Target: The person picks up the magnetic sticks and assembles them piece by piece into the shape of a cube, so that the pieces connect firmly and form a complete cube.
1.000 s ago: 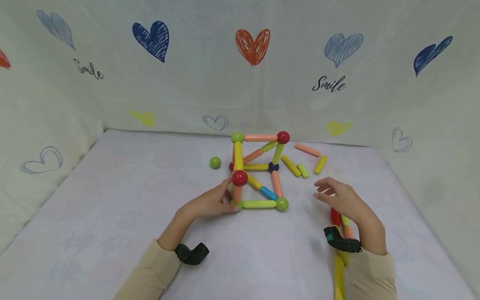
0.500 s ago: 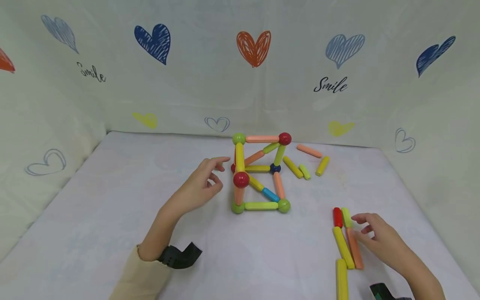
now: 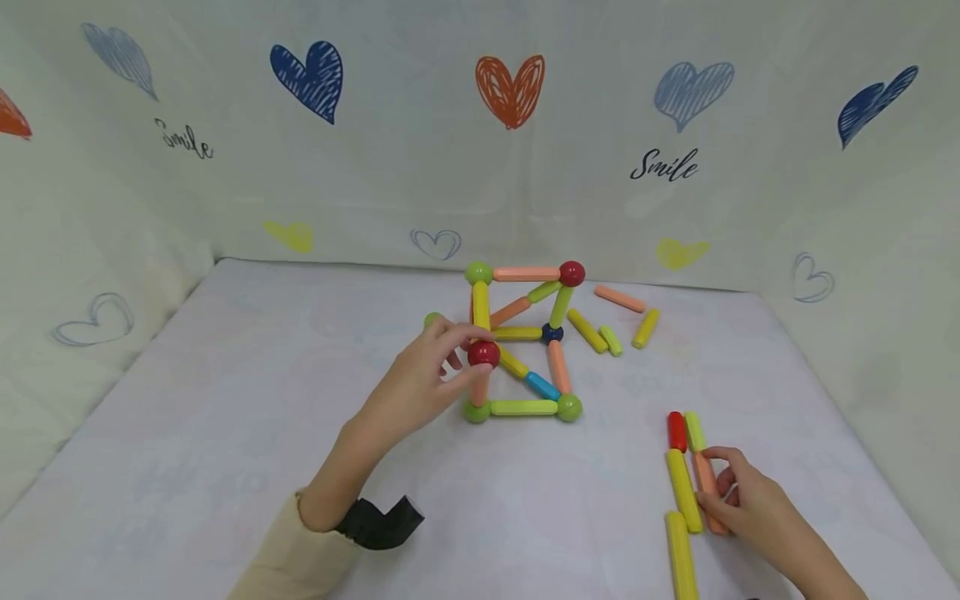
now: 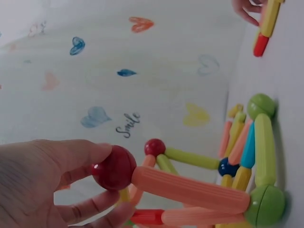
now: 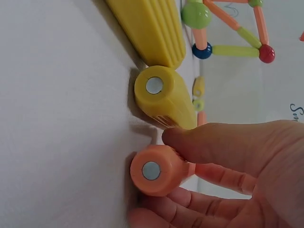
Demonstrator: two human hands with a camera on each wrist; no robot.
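A frame (image 3: 523, 407) of magnetic rods and balls stands at the middle of the table. My left hand (image 3: 408, 379) pinches the red ball (image 3: 483, 355) at its near upper left corner, thumb on one side and fingers on the other. In the left wrist view that red ball (image 4: 114, 168) joins an upright salmon rod (image 4: 190, 188) leading to a green ball (image 4: 267, 205). To the right, my right hand (image 3: 761, 500) grips a salmon rod (image 3: 705, 469) lying on the table. The right wrist view shows its magnet end, with the salmon rod (image 5: 164, 180) between thumb and fingers.
Beside the gripped rod lie a red rod (image 3: 677, 432), a short green rod (image 3: 694, 430) and yellow rods (image 3: 682, 492). Several loose rods (image 3: 587, 331) lie behind the frame's right side. A loose green ball (image 3: 432, 318) is partly hidden behind my left hand.
My left hand left the frame's lower left corner and rose to the red ball. My right hand moved down and right to the loose rods and took hold of the salmon one.
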